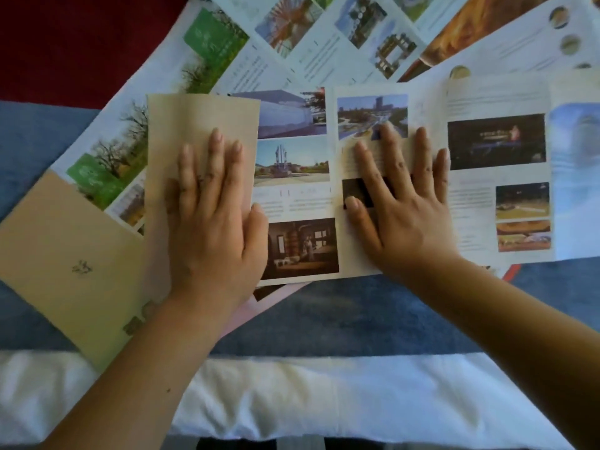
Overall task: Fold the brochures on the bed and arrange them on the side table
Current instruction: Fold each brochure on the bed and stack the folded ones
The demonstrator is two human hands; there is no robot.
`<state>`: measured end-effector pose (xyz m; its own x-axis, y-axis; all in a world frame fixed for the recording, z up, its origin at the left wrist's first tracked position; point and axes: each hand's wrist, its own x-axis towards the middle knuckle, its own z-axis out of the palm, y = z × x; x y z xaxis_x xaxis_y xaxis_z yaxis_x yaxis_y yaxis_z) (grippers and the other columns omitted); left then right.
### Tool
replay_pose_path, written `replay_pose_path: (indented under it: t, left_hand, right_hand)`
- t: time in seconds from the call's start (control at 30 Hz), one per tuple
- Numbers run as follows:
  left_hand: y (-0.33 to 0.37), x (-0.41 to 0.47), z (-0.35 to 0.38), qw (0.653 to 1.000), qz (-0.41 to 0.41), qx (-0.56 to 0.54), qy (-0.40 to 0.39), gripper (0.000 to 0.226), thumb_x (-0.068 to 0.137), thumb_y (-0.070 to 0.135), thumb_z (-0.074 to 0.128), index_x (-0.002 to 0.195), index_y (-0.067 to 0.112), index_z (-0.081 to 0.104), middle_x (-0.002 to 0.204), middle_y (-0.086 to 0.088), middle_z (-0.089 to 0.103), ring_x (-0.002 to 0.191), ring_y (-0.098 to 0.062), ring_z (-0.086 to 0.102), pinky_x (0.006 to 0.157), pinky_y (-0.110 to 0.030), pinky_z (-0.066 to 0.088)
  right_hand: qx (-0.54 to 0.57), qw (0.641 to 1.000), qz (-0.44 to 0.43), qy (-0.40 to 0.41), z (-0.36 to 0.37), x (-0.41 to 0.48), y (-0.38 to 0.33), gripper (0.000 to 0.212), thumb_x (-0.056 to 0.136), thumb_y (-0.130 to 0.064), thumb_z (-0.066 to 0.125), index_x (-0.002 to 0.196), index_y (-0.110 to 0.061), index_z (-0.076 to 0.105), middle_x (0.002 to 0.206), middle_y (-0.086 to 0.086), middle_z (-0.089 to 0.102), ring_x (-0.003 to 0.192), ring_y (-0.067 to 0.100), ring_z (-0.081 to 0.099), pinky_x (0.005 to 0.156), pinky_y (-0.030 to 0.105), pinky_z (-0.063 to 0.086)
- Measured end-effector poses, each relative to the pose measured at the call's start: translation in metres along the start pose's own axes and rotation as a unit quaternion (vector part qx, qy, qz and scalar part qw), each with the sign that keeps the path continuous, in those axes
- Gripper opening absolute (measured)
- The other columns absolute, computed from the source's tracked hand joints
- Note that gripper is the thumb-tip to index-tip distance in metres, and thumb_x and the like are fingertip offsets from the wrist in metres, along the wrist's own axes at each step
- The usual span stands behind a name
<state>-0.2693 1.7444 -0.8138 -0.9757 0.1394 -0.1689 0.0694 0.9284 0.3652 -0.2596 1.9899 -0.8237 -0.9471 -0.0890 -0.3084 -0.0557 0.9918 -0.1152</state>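
White bedding (292, 394) lies nearest, below the open brochure (295, 196). Left hand (214, 219) and right hand (402, 203) press flat on it, fingers spread, grasping nothing. More brochures (324, 40) beyond it run off-frame, their print perhaps too blurred to read

The left hand (211, 219) covers much of the tan flap (201, 125); the right hand (399, 203) hides a dark photo (354, 191) and text beneath. Print on every brochure is too blurred to read. The far sheets (324, 37) run off the top edge, the blue panel (576, 177) off the right.
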Motion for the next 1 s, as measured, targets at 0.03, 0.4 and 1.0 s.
replay_pose_path:
  t: [0.03,0.4,1.0]
  left_hand:
    - [0.007,0.000,0.001,1.000,0.007,0.020,-0.004,0.070,0.098,0.032,0.032,0.164,0.017,0.014,0.172,-0.006,0.007,0.159,-0.034,0.000,0.127,-0.056,0.006]
    - [0.057,0.010,0.025,0.993,-0.017,0.107,-0.047,0.069,0.101,0.036,0.020,0.165,0.024,-0.002,0.173,0.006,0.002,0.157,-0.042,-0.003,0.123,-0.066,0.005]
    - [0.085,0.011,0.058,0.988,0.043,0.148,-0.024,0.068,0.101,0.038,0.029,0.165,0.019,0.013,0.172,0.002,0.007,0.159,-0.031,0.006,0.123,-0.063,0.012]
  right_hand:
    - [-0.001,1.000,0.003,0.004,0.002,0.000,-0.002,0.070,0.106,-0.062,0.013,0.165,-0.031,-0.008,0.173,0.003,-0.017,0.156,0.038,-0.021,0.126,0.061,-0.007]
    - [0.028,0.999,-0.003,0.022,0.003,0.000,-0.002,0.071,0.107,-0.062,0.017,0.166,-0.029,0.000,0.174,0.005,-0.011,0.157,0.038,-0.018,0.126,0.059,-0.008]
    - [0.070,0.990,-0.043,0.113,0.005,0.001,0.023,0.058,0.107,-0.049,0.039,0.160,-0.027,0.038,0.171,0.001,0.022,0.159,0.033,0.014,0.115,0.042,0.024]
